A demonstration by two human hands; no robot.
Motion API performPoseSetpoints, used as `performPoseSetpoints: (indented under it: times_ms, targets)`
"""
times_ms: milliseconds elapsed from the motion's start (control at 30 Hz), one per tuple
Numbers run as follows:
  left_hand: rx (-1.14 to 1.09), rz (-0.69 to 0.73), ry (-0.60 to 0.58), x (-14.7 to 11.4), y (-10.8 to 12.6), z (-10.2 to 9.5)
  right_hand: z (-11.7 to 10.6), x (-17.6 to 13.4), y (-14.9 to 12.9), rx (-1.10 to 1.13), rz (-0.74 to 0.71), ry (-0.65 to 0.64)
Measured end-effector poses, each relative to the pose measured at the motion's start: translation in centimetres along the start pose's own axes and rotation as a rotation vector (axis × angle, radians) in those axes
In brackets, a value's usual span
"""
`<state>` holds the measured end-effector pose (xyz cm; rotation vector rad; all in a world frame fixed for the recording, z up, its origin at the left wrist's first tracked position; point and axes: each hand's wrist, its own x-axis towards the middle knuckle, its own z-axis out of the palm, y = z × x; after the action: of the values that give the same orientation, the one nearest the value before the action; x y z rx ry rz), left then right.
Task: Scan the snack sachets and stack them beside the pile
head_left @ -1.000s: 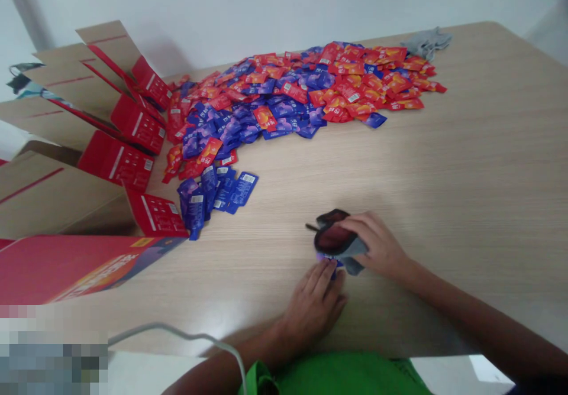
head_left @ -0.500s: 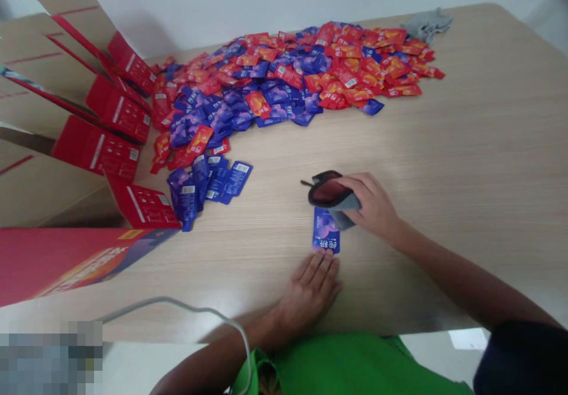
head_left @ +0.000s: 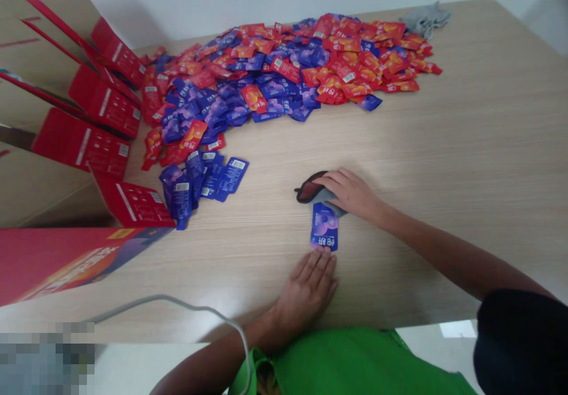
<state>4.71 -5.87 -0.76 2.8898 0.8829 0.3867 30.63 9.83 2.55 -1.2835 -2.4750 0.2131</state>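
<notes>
A blue-purple printed pouch point(head_left: 325, 227) lies flat on the table, close in front of me. My left hand point(head_left: 306, 288) rests palm down with its fingers stretched out, the tips pressing on the pouch's near end. At the far end, my right hand point(head_left: 352, 197) grips a grey cloth point(head_left: 310, 190) with a black rim and a reddish-brown inside. Part of that cloth lies over the pouch's far edge and hides it. Left of my hands, several more blue pouches point(head_left: 233, 175) lie overlapping, barcode sides up.
A large heap of red and blue pouches point(head_left: 275, 87) stretches along the table's back. Open red cartons point(head_left: 84, 141) stand at the left. A crumpled grey cloth point(head_left: 426, 19) sits at the heap's right end. A grey cable point(head_left: 177, 303) crosses the near left.
My right hand has lowered the grey cloth onto the far part of the pouch and shifted slightly left. The left hand stays on the pouch's near end. The view has shifted a little.
</notes>
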Motion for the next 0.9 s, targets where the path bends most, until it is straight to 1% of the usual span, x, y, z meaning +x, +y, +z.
performPoseSetpoints:
  times_ms: [33,100,133,167,200,267,300,333,400,467,567,633,667,733,767,800,833,867,900]
  targets:
    - [0.0,-0.003,0.005,0.0,0.0,0.0,-0.6,0.1,-0.1,-0.009,0.037,0.047]
    - [-0.007,-0.006,0.019,0.1,0.1,0.0,-1.5,-0.6,-1.3,0.014,0.087,0.16]
    - [-0.015,-0.005,0.022,0.1,0.1,0.0,-1.6,-1.3,-2.3,0.041,0.081,0.191]
    - [-0.027,-0.009,0.027,0.1,0.1,0.1,-1.5,-2.1,-3.5,0.071,0.047,0.183]
    - [-0.044,-0.02,0.029,0.1,0.2,0.1,-1.1,-3.0,-4.7,0.098,-0.007,0.134]
    - [-0.085,-0.049,0.016,0.1,0.3,0.2,0.2,-4.4,-6.8,0.132,-0.109,-0.015]
    - [-0.099,-0.061,0.007,0.1,0.3,0.2,1.0,-4.9,-7.3,0.14,-0.135,-0.079]
    - [-0.102,-0.062,-0.001,0.1,0.3,0.2,1.7,-5.0,-7.4,0.141,-0.141,-0.116]
    - [-0.077,-0.034,-0.005,0.1,0.2,0.1,2.6,-4.5,-6.5,0.131,-0.122,-0.125]
    - [-0.036,-0.008,0.013,0.1,0.1,0.0,2.7,-3.1,-4.4,0.098,-0.097,-0.103]
    - [-0.012,-0.003,0.008,0.1,0.0,0.0,1.3,-0.5,-0.9,0.014,-0.043,-0.071]
    - [-0.017,-0.011,0.003,0.1,0.0,0.0,-0.3,0.7,0.3,-0.026,0.012,-0.026]
    - [-0.021,-0.012,0.006,0.1,0.0,-0.1,-1.1,0.9,0.4,-0.029,0.046,0.022]
    - [-0.032,-0.01,0.016,0.1,0.0,-0.1,-2.2,0.4,-0.9,0.004,0.091,0.142]
    - [-0.039,-0.01,0.02,0.1,0.0,-0.1,-2.4,-0.3,-2.0,0.035,0.077,0.185]
    - [-0.05,-0.016,0.022,0.1,0.0,-0.1,-2.3,-1.2,-3.4,0.067,0.038,0.193]
    - [-0.064,-0.018,0.016,0.1,0.0,0.0,-1.9,-2.2,-4.8,0.097,-0.02,0.169]
    - [-0.08,-0.018,0.004,0.0,0.1,0.0,-1.3,-3.2,-6.2,0.121,-0.108,0.097]
    - [-0.099,-0.022,-0.009,0.0,0.1,0.1,-0.5,-4.0,-7.4,0.128,-0.151,-0.003]
